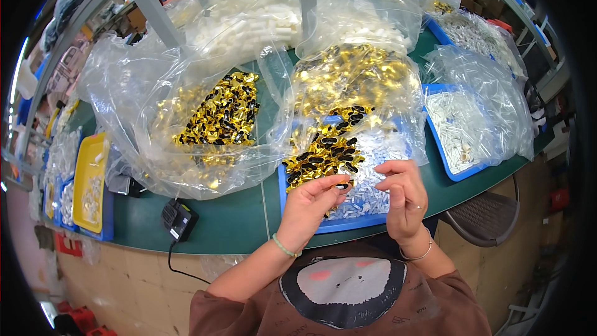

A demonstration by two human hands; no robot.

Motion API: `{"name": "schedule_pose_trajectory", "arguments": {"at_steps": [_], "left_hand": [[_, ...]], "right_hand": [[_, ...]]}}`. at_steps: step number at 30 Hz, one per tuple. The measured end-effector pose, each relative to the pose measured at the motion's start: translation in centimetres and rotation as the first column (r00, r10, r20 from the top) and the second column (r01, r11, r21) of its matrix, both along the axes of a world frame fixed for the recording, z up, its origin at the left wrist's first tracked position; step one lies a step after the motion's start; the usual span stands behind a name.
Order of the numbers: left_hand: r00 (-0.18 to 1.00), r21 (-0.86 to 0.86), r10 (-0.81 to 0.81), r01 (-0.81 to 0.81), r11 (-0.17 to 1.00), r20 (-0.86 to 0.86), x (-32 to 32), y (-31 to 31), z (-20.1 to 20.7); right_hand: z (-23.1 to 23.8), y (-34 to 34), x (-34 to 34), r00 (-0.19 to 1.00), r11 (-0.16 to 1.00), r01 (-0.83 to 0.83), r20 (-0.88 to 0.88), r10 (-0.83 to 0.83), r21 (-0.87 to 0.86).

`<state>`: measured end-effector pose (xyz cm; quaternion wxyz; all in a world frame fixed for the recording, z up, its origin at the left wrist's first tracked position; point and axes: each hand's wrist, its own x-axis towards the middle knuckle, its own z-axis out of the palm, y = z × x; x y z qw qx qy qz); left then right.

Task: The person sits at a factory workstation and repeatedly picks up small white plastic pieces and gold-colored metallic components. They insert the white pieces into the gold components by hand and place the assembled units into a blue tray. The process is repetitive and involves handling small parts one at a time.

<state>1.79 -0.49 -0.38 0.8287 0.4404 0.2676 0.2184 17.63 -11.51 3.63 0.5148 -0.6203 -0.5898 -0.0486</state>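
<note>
My left hand [309, 204] pinches a small gold-and-black part [342, 185] between thumb and fingertips, above the front of a blue tray [357, 222]. To its right, my right hand [407, 202] hovers over the tray's right side, fingers loosely bent and apart from the thumb, with nothing visible in them. In the tray, a heap of gold-and-black parts [323, 157] lies to the left and small clear plastic pieces [367, 201] lie to the right. A clear bag of gold parts [357, 78] rests across the tray's far end.
Left of the tray, a large open plastic bag [134, 109] holds more gold-and-black parts. Bags of white tubes [255, 22] are piled behind, by grey metal posts [307, 9]. A blue tray of clear pieces [457, 130] stands right; a yellow tray [91, 174] and black corded device [179, 219] stand left.
</note>
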Motion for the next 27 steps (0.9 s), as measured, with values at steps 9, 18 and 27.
{"name": "schedule_pose_trajectory", "arguments": {"at_steps": [9,18,27], "left_hand": [[0.997,-0.05,0.077,-0.078,0.996,-0.026,0.1,0.9,0.1],[0.994,-0.051,0.11,-0.11,0.993,-0.006,0.2,0.7,-1.0],[0.993,-0.036,0.114,-0.114,0.993,-0.007,0.1,0.6,-0.9]], "right_hand": [[0.1,-1.1,-0.4,0.864,0.996,-0.087,-0.498,0.077,0.002],[-0.3,-0.7,-1.4,0.939,0.991,-0.096,-0.339,0.058,-0.098],[-0.3,-0.4,-1.7,0.97,0.99,-0.078,-0.24,0.048,-0.118]]}}
